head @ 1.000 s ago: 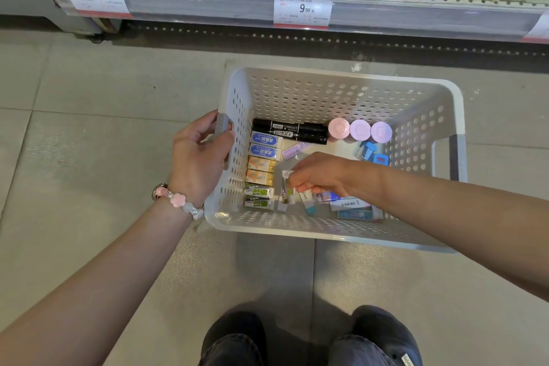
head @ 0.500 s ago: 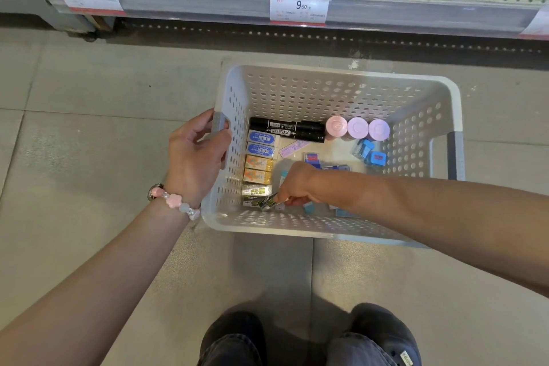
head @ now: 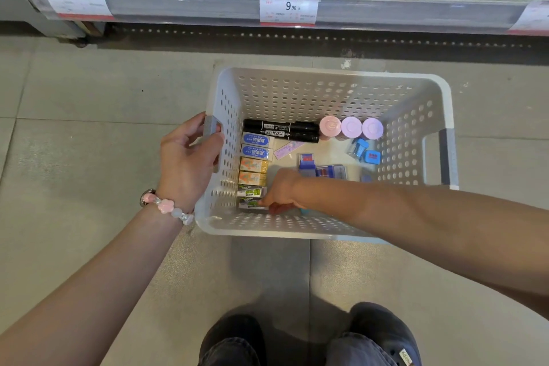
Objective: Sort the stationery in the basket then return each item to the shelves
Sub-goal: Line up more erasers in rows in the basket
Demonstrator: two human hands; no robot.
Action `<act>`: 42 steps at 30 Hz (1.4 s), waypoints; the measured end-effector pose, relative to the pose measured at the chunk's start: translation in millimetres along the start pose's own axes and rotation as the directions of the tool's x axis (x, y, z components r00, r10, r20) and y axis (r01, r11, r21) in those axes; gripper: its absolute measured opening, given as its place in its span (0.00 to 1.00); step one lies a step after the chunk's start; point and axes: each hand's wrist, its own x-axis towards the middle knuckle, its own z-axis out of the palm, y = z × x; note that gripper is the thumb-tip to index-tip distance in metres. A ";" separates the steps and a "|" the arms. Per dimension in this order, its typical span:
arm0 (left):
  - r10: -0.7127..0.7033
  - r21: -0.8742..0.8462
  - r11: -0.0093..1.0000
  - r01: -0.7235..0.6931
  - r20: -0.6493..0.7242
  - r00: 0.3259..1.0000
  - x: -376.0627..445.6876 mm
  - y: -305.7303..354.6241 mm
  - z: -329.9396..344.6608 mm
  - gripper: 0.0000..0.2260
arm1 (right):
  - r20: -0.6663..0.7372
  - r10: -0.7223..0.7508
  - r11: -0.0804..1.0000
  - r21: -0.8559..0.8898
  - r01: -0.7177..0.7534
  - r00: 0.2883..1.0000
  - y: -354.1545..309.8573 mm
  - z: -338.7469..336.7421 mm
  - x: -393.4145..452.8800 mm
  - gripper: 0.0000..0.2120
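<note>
A white perforated basket (head: 326, 73) stands on the floor in front of a shelf. My left hand (head: 187, 163) grips the grey handle on its left side. My right hand (head: 282, 190) reaches into the near left corner and pinches a green eraser (head: 248, 203) at the near end of a column. That column runs along the left wall: a second green eraser (head: 251, 192), two orange erasers (head: 252, 165) and two blue erasers (head: 255, 140). Two black markers (head: 279, 131) lie across the far end. Anything under my right hand is hidden.
Three round pink and purple lids (head: 350, 127) sit in a row beside the markers. Blue sharpeners (head: 371, 156) and small blue boxes (head: 306, 160) lie at the right. The shelf edge with price tags (head: 288, 7) runs above. My shoes (head: 234, 339) are near the basket.
My right hand moved from the middle of the basket to its near left corner, carrying the green eraser down beside the eraser column. My left hand stayed on the handle.
</note>
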 end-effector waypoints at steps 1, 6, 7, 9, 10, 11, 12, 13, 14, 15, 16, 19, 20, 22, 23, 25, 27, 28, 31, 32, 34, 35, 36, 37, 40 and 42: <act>-0.001 -0.004 1.000 0.001 -0.003 1.000 0.0 -0.4 0.0 0.11 | -0.026 -0.014 1.000 -0.003 0.014 1.000 -1.0 4.1 0.8 0.09; -0.001 -0.017 1.000 0.001 -0.005 1.000 1.2 -2.6 -0.3 0.11 | -0.139 -0.106 0.982 -0.170 0.082 0.985 -0.4 8.1 0.9 0.17; -0.003 -0.020 1.000 0.003 -0.007 1.000 1.0 -2.0 -0.1 0.11 | -0.129 -0.106 0.984 -0.159 0.085 0.986 0.6 7.4 1.7 0.17; 0.000 -0.021 1.000 0.000 -0.011 1.000 0.8 -2.7 -0.4 0.11 | -0.113 -0.105 0.986 -0.139 0.089 0.988 1.2 7.7 2.5 0.17; -0.001 -0.019 1.000 0.001 -0.013 1.000 0.7 -3.5 -0.7 0.11 | -0.104 -0.112 0.986 -0.134 0.097 0.988 1.2 7.9 2.9 0.17; -0.006 -0.018 1.000 0.006 -0.015 1.000 0.1 -3.3 -1.0 0.11 | -0.084 -0.114 0.986 -0.136 0.102 0.990 0.7 7.4 3.0 0.18; -0.012 -0.018 1.000 0.012 -0.016 1.000 -0.2 -3.3 -1.4 0.12 | -0.062 -0.123 0.983 -0.144 0.113 0.990 0.5 5.7 2.1 0.18; -0.014 -0.017 1.000 0.014 -0.014 1.000 -0.1 -3.2 -1.6 0.12 | -0.038 -0.137 0.977 -0.171 0.128 0.990 0.7 1.9 0.8 0.18; -0.013 -0.014 1.000 0.013 -0.009 1.000 0.3 -3.3 -1.7 0.11 | -0.013 -0.154 0.966 -0.213 0.148 0.988 1.9 -3.6 -1.8 0.17; -0.009 -0.008 1.000 0.009 -0.004 1.000 0.5 -3.4 -1.8 0.10 | 0.007 -0.179 0.950 -0.258 0.174 0.984 4.2 -9.8 -4.5 0.15; -0.004 -0.005 1.000 0.004 -0.002 1.000 0.9 -3.2 -1.9 0.10 | 0.013 -0.231 0.918 -0.330 0.222 0.973 7.7 -17.0 -8.0 0.12; -0.014 -0.015 1.000 0.014 -0.003 1.000 1.9 -3.8 -2.9 0.09 | 0.039 -0.555 0.556 -0.726 0.405 0.831 22.7 -35.9 -15.7 0.11; -0.018 -0.022 1.000 0.018 0.000 1.000 1.8 -4.0 -3.2 0.09 | 0.125 -0.607 0.407 -0.799 0.442 0.785 28.1 -39.0 -17.5 0.12; -0.023 -0.025 0.999 0.023 0.002 1.000 1.4 -3.5 -3.7 0.10 | 0.297 -0.581 0.227 -0.835 0.501 0.758 36.8 -40.8 -18.0 0.15; -0.024 -0.020 1.000 0.024 -0.001 1.000 1.3 -3.4 -4.0 0.11 | 0.384 -0.541 0.131 -0.841 0.525 0.749 39.0 -41.3 -19.0 0.17; -0.021 -0.013 1.000 0.021 -0.003 1.000 0.4 -2.4 -3.4 0.11 | 0.516 -0.466 -0.097 -0.838 0.538 0.719 40.3 -43.8 -21.3 0.20; -0.022 -0.016 1.000 0.022 0.002 1.000 0.0 -1.0 -2.6 0.09 | 0.585 -0.403 -0.285 -0.811 0.511 0.703 41.2 -50.2 -23.6 0.22; -0.024 -0.014 1.000 0.024 0.000 1.000 -0.1 -0.9 -2.7 0.08 | 0.597 -0.376 -0.344 -0.800 0.492 0.708 42.5 -54.0 -24.3 0.21; -0.023 0.000 1.000 0.023 -0.004 1.000 -0.4 0.1 -2.8 0.08 | 0.626 -0.364 -0.460 -0.765 0.451 0.689 49.6 -63.7 -26.0 0.15; -0.022 0.003 1.000 0.022 -0.008 1.000 -0.7 0.2 -2.4 0.09 | 0.633 -0.368 -0.471 -0.759 0.450 0.681 53.6 -66.9 -26.2 0.13; -0.024 0.006 1.000 0.024 -0.016 1.000 -1.1 -0.1 -0.9 0.12 | 0.592 -0.392 -0.365 -0.803 0.472 0.704 58.3 -72.5 -28.2 0.16; -0.024 0.007 1.000 0.025 -0.018 1.000 -1.5 0.5 -0.3 0.13 | 0.528 -0.431 -0.233 -0.848 0.475 0.731 58.2 -74.2 -30.2 0.17; -0.025 0.005 1.000 0.025 -0.021 0.999 -1.6 0.8 0.2 0.14 | 0.426 -0.491 -0.081 -0.891 0.448 0.760 56.0 -75.2 -31.9 0.18; -0.026 0.002 1.000 0.026 -0.024 0.999 -1.5 1.2 0.4 0.13 | 0.300 -0.563 0.047 -0.919 0.392 0.770 53.0 -75.5 -32.2 0.18; -0.031 0.000 1.000 0.031 -0.033 0.999 -0.9 1.2 0.6 0.12 | -0.012 -0.665 0.184 -0.972 0.148 0.747 39.1 -73.5 -26.9 0.14; -0.029 0.006 1.000 0.029 -0.028 0.999 -1.1 1.3 0.5 0.12 | -0.064 -0.624 0.146 -0.989 0.036 0.779 32.4 -68.4 -20.1 0.13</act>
